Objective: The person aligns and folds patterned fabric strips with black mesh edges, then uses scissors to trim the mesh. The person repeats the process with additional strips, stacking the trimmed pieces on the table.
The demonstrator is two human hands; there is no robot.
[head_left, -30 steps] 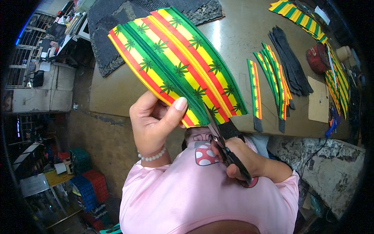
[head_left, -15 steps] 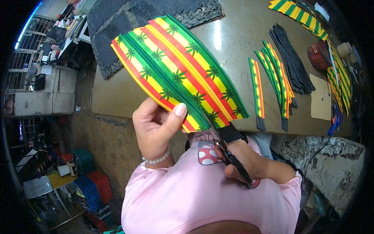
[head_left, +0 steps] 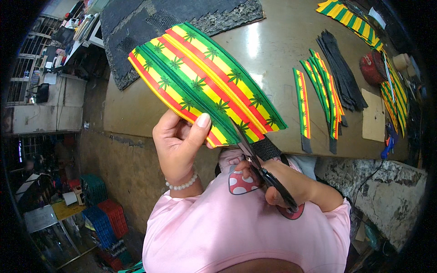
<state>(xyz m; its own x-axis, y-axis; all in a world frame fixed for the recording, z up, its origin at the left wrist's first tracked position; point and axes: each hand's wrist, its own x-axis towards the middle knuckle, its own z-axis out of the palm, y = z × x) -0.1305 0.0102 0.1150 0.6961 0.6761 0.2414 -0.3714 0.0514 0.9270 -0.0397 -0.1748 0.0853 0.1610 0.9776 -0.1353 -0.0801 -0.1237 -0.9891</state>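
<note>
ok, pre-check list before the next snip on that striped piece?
1. Left hand grips the striped fabric piece, thumb on its lower edge: ok.
2. Right hand holds the scissors: ok.
3. Blades at the piece's lower right edge: ok; open or shut: cannot tell.
4. Left thumb clear of the blades: ok, it sits well to their left.
5. Piece held up off the worktable, nothing under the cut: ok.
6. Cut strips lie aside on the table, out of the way: ok.
</note>
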